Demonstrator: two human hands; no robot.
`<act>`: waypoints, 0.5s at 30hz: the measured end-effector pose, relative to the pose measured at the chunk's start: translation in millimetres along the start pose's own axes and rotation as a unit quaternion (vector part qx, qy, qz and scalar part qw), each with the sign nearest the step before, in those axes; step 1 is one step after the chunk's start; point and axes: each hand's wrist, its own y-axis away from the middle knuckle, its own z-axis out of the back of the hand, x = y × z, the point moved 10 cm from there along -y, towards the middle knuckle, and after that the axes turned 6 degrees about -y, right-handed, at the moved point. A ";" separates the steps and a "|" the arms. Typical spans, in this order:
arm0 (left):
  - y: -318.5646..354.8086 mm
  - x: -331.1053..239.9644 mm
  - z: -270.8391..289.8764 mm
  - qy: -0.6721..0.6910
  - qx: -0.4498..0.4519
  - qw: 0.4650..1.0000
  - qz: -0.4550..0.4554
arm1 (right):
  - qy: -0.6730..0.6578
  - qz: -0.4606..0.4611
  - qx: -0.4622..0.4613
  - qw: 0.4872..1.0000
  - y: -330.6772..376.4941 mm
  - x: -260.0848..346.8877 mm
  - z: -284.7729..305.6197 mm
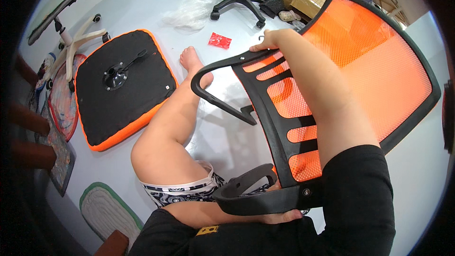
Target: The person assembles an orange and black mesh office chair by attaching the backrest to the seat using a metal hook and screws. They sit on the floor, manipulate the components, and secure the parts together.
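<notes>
On the pale floor [227, 132], an upturned orange-edged black seat cushion [121, 90] lies at left. The left hand [279, 215] grips the near black plastic armrest [256, 194] of the orange mesh chair back [374, 61] held across the lap; the right hand [270, 40] grips the far armrest [222, 73].

The right arm, in a black sleeve to the elbow, rises from about five o'clock and stretches bare toward twelve o'clock, nearly straight. The right hand [267, 41] sits at its far end, fingers curled closed in a grip, knuckles up. The left hand [279, 216] lies low, near six o'clock, close to the torso, its fingers wrapped from underneath and pointing toward three o'clock; its forearm is mostly hidden.
</notes>
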 end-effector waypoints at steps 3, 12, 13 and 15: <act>-0.5 0.3 3.9 0.006 -0.014 1.000 -0.001 | 0.006 -0.002 0.031 0.999 11.0 20.3 -18.3; -6.0 0.8 21.6 0.028 -0.048 0.998 -0.004 | 0.069 0.025 0.048 0.996 -20.5 35.7 -36.3; -7.5 1.0 24.6 0.033 -0.052 0.998 -0.006 | 0.080 0.042 0.029 0.995 -27.9 40.6 -22.9; -12.9 1.4 29.7 0.045 -0.059 0.997 -0.008 | 0.072 0.045 0.013 0.996 -44.8 38.0 6.4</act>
